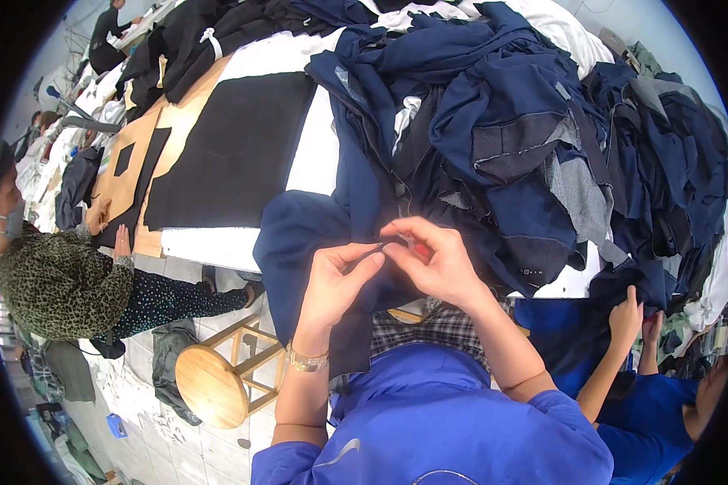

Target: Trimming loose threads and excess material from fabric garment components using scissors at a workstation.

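Note:
In front of my chest, my left hand (337, 279) is closed in a pinch on the edge of a navy piece of cloth (299, 230). That cloth hangs over the table edge beneath my hands, with a dark panel (349, 335) hanging lower down. My right hand (441, 267) meets the left at the fingertips and pinches the same edge. A small red thing (420, 249) shows between its fingers; most of it is hidden, so its kind is unclear. Just beyond lies a large heap of navy garments (493, 105) with frayed seams and grey pocket linings.
Black cut cloth (234, 145) lies flat on the white table (210, 246) at left, beside brown pattern board (129, 166). A masked person (65, 283) works there. At right, another person in blue (647, 420) handles dark cloth. A wooden stool (214, 384) stands left of me.

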Available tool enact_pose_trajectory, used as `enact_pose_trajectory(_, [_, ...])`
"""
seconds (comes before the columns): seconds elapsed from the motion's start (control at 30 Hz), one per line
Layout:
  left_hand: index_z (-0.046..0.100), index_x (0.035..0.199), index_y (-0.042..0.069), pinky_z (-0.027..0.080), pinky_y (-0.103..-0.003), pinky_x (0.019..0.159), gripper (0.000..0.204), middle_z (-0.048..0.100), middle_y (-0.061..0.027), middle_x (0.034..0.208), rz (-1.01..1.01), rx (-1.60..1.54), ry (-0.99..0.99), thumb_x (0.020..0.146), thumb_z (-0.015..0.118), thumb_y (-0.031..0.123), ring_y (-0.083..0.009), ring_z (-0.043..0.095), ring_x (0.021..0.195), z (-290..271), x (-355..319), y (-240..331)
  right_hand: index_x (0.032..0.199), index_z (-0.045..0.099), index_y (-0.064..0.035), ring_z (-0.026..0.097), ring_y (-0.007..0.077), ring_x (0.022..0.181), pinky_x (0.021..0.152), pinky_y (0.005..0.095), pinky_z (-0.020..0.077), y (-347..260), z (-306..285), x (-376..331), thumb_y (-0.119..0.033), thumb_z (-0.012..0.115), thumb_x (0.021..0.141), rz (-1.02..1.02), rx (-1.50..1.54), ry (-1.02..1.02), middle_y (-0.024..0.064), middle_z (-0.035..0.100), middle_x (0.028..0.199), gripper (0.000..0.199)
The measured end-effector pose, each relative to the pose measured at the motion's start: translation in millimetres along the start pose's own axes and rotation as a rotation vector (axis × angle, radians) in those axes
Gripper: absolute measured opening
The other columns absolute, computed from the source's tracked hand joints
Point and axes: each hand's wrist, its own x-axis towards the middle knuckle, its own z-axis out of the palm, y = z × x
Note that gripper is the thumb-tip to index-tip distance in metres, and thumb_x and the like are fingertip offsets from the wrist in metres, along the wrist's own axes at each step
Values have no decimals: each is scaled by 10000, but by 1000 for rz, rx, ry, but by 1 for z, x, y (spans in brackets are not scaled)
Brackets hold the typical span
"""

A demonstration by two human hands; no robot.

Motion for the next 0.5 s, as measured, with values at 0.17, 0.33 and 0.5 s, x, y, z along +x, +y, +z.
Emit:
enact_pose_trajectory(0.17, [667, 968, -22, 462, -179, 706, 163, 671, -53, 868, -10, 28, -26, 813, 641, 20, -47, 583, 758, -1, 0, 0, 884, 597, -8, 517, 46, 597, 549, 213, 421, 10, 5, 2, -96, 605, 843, 160, 107, 159, 31, 602, 674, 97])
enact_pose_trajectory(0.33, [668, 965, -22, 460, -177, 716, 157, 673, -58, 871, -6, 12, -39, 818, 635, 22, -49, 584, 762, -2, 0, 1, 893, 613, -25, 489, 42, 570, 523, 217, 402, 8, 0, -2, -84, 621, 824, 115, 108, -27, 28, 585, 655, 92])
enact_pose_trajectory(0.5, [666, 967, -25, 459, -177, 723, 153, 673, -61, 872, -28, -6, -58, 833, 622, 34, -53, 587, 765, -3, 0, -1, 877, 598, -2, 476, 40, 547, 501, 222, 393, 15, 7, 0, -77, 597, 838, 130, 99, 173, 42, 575, 626, 84])
